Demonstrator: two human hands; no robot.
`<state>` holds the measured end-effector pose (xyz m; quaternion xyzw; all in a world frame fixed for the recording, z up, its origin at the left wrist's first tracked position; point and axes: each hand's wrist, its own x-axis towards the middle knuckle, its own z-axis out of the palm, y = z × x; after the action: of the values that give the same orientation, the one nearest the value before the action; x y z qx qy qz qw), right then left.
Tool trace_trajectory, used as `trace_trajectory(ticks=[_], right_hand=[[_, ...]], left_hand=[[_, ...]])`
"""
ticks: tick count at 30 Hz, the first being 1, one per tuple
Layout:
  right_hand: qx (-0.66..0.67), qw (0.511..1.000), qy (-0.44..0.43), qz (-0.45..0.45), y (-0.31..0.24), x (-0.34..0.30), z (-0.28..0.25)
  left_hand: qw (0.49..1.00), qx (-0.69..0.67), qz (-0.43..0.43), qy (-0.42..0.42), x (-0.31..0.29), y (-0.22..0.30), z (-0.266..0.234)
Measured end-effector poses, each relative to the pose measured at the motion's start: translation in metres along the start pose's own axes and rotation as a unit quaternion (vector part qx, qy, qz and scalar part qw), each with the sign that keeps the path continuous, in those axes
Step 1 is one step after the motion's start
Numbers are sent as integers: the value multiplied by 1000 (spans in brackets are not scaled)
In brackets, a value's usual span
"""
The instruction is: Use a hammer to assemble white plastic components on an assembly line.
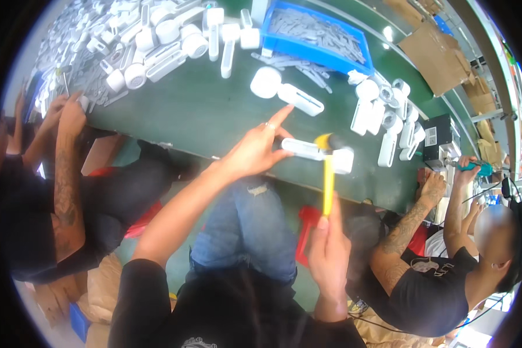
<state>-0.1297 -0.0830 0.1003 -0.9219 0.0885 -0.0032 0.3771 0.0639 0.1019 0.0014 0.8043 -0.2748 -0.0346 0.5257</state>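
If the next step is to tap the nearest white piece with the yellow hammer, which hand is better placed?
Probably the right hand: it grips the yellow hammer, which appears close to one end of the nearest white piece. The left hand is at that piece's other end.

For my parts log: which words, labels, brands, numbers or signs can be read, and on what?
None legible.
Black box: pale label, too small.
Co-worker's black shirt: pale print, blurred.
Wearer's black shirt: pale design, unreadable.
Yellow-handled hammer: no readable text.
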Motion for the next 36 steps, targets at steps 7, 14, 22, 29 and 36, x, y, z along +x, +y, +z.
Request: trace_trajectory(ticks=[7,14,22,29,36], right_hand=[[-8,997,-70,-22,14,15,15],[0,986,158,-45,56,74,-15],[58,986,95,-121,54,230,44],[116,992,18,-46,67,203,36],[376,890,-180,182,59,145,1]], left_hand=[[996,61,50,49,-5,0,-1],[954,208,91,193,-112,-22,-68],[863,310,-118,382,-106,-63,-154],[925,291,57,237,-69,-2,-93],[978,156,140,25,-17,10,-32]])
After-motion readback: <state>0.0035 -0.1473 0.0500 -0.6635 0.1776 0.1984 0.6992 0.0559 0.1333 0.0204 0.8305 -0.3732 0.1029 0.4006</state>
